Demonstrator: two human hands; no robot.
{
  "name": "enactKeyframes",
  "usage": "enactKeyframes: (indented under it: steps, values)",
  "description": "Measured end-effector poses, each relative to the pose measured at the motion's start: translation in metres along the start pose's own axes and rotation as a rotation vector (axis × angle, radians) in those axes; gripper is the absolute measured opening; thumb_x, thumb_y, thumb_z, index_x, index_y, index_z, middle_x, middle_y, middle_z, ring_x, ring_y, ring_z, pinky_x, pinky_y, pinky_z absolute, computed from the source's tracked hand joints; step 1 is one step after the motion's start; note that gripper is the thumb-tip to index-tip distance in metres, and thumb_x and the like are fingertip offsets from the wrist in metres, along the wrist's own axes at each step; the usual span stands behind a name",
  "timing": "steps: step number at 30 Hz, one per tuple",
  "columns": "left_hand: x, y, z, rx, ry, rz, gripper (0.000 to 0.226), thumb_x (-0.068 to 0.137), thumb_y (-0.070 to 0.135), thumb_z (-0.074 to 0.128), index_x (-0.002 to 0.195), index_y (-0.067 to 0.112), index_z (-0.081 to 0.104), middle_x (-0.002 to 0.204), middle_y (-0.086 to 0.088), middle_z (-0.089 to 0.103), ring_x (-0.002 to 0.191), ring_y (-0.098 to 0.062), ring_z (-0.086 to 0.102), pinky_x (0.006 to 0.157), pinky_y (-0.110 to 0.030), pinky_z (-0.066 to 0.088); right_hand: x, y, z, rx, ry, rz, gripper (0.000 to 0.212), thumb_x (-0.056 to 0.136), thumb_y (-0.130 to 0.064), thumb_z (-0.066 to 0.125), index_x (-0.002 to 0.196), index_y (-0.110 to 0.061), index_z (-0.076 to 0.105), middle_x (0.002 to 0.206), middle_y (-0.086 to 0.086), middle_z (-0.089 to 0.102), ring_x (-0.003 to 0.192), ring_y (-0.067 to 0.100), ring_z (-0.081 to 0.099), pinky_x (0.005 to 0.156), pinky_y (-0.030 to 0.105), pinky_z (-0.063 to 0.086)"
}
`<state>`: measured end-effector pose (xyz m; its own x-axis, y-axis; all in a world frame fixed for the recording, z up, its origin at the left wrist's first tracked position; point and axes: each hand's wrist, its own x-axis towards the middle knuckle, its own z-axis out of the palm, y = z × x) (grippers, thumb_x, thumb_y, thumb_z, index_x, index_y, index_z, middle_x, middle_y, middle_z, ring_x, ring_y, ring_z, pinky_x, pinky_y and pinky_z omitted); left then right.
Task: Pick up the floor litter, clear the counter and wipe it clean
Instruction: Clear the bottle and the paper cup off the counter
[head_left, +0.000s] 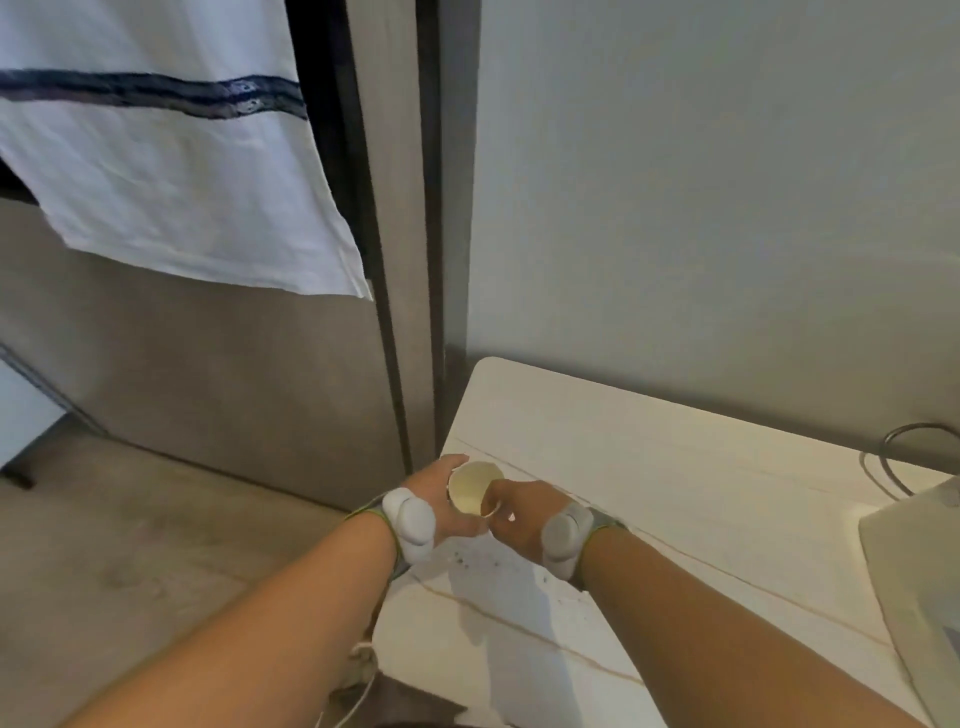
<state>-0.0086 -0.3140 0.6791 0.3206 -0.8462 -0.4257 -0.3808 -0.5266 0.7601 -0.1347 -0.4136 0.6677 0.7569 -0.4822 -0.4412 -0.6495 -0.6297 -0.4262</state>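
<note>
A: Cup (475, 487), paper, cream inside, mouth up and looking empty. Held above the near-left corner of the white counter (675, 467), off the surface as far as I can judge.

B: Who has it?

A: Left hand (441, 501) wraps it from the left, fingers curled round the wall, thumb at the far rim. Right hand (519, 512) comes in from the right, fingertips pinching the near-right rim or something small against it; too blurred to say which.

B: Anything under them?

A: Dark crumbs (483, 558) scattered on the counter just near of the hands, in their shadow. Marble-type veining runs across the top.

B: Further out?

A: Grey appliance (914, 561) at the right edge with a cable (893, 457) looping behind it. White towel with a dark stripe (156, 156) hangs far left over a brown cabinet front. Floor (130, 545) lies left of the counter.

B: Risks?

A: My reading: the cup sits right over the counter edge, so a loose hand-over between the two grips could drop it to the floor and add litter. A hard squeeze would buckle thin paper. Sweeping the crumbs toward that near-left edge would send them over too. A wet wipe near the appliance and cable needs care.
</note>
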Motion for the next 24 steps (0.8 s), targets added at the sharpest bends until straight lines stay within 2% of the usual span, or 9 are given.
enactKeyframes:
  steps: [2, 3, 5, 6, 8, 11, 14, 18, 24]
  values:
    - [-0.016, -0.025, -0.025, -0.058, 0.019, -0.019, 0.050, 0.074, 0.017, 0.080, 0.117, 0.019, 0.056, 0.111, -0.002, 0.066, 0.104, -0.022, 0.063, 0.092, -0.035, 0.055, 0.014, -0.036, 0.015, -0.002, -0.039, -0.031, 0.029, 0.093, -0.031, 0.047, 0.120, -0.024, 0.056, 0.115, 0.005, 0.065, 0.099, 0.026, 0.060, 0.091, 0.032, 0.049]
    - [-0.025, -0.040, -0.038, -0.082, 0.032, -0.026, 0.042, 0.076, 0.015, 0.078, 0.111, 0.021, 0.056, 0.103, 0.001, 0.065, 0.096, -0.018, 0.064, 0.083, -0.024, 0.057, 0.023, -0.053, 0.024, -0.006, -0.049, -0.056, 0.030, 0.094, -0.032, 0.047, 0.122, -0.024, 0.055, 0.116, 0.005, 0.064, 0.101, 0.026, 0.061, 0.093, 0.033, 0.049]
    - [-0.033, -0.058, -0.050, -0.140, 0.087, -0.025, 0.036, 0.079, 0.011, 0.076, 0.102, 0.024, 0.052, 0.086, 0.013, 0.059, 0.079, -0.003, 0.059, 0.058, 0.000, 0.048, 0.033, -0.074, 0.033, -0.007, -0.071, -0.080, 0.033, 0.095, -0.036, 0.047, 0.126, -0.025, 0.051, 0.117, 0.004, 0.063, 0.102, 0.025, 0.061, 0.094, 0.032, 0.050]
    - [-0.039, -0.076, -0.059, -0.175, 0.118, -0.033, 0.037, 0.078, 0.010, 0.076, 0.102, 0.025, 0.051, 0.084, 0.017, 0.056, 0.077, 0.000, 0.057, 0.053, 0.003, 0.044, 0.041, -0.091, 0.041, -0.002, -0.092, -0.082, 0.033, 0.094, -0.038, 0.048, 0.125, -0.027, 0.050, 0.118, 0.003, 0.062, 0.102, 0.024, 0.060, 0.093, 0.030, 0.049]
    - [-0.046, -0.098, -0.067, -0.224, 0.156, -0.077, 0.047, 0.076, 0.011, 0.078, 0.108, 0.026, 0.049, 0.089, 0.017, 0.057, 0.087, -0.008, 0.060, 0.059, 0.000, 0.047, 0.048, -0.109, 0.053, 0.000, -0.122, -0.082, 0.034, 0.093, -0.040, 0.052, 0.125, -0.029, 0.048, 0.121, 0.003, 0.059, 0.104, 0.024, 0.059, 0.094, 0.027, 0.047]
    - [-0.059, -0.137, -0.085, -0.255, 0.182, -0.182, 0.065, 0.074, 0.018, 0.080, 0.127, 0.021, 0.042, 0.113, 0.003, 0.059, 0.110, -0.019, 0.059, 0.086, -0.023, 0.052, 0.064, -0.142, 0.072, -0.113, -0.139, -0.137, 0.039, 0.092, -0.039, 0.051, 0.129, -0.029, 0.043, 0.123, 0.007, 0.060, 0.103, 0.027, 0.061, 0.092, 0.031, 0.051]
    - [-0.069, -0.172, -0.104, -0.203, 0.133, -0.321, 0.099, 0.074, 0.035, 0.079, 0.150, 0.014, 0.019, 0.143, -0.007, 0.048, 0.127, -0.024, 0.050, 0.104, -0.033, 0.044, 0.074, -0.169, 0.084, -0.219, -0.159, -0.148, 0.040, 0.092, -0.036, 0.048, 0.130, -0.028, 0.039, 0.121, 0.008, 0.063, 0.102, 0.029, 0.063, 0.084, 0.036, 0.054]
    - [-0.081, -0.208, -0.115, -0.069, 0.104, -0.474, 0.087, 0.080, 0.049, 0.069, 0.147, 0.012, 0.029, 0.149, -0.009, 0.041, 0.133, -0.026, 0.045, 0.106, -0.031, 0.041, 0.075, -0.189, 0.098, -0.342, -0.256, -0.137, 0.043, 0.093, -0.033, 0.046, 0.135, -0.027, 0.036, 0.126, 0.010, 0.060, 0.107, 0.031, 0.061, 0.085, 0.038, 0.053]
    - [-0.077, -0.215, -0.105, -0.039, 0.042, -0.511, 0.071, 0.089, 0.044, 0.060, 0.144, 0.008, 0.034, 0.146, -0.011, 0.044, 0.132, -0.026, 0.047, 0.104, -0.026, 0.039, 0.065, -0.184, 0.111, -0.356, -0.364, -0.064, 0.042, 0.093, -0.030, 0.047, 0.135, -0.030, 0.039, 0.128, 0.009, 0.058, 0.108, 0.030, 0.061, 0.088, 0.040, 0.053]
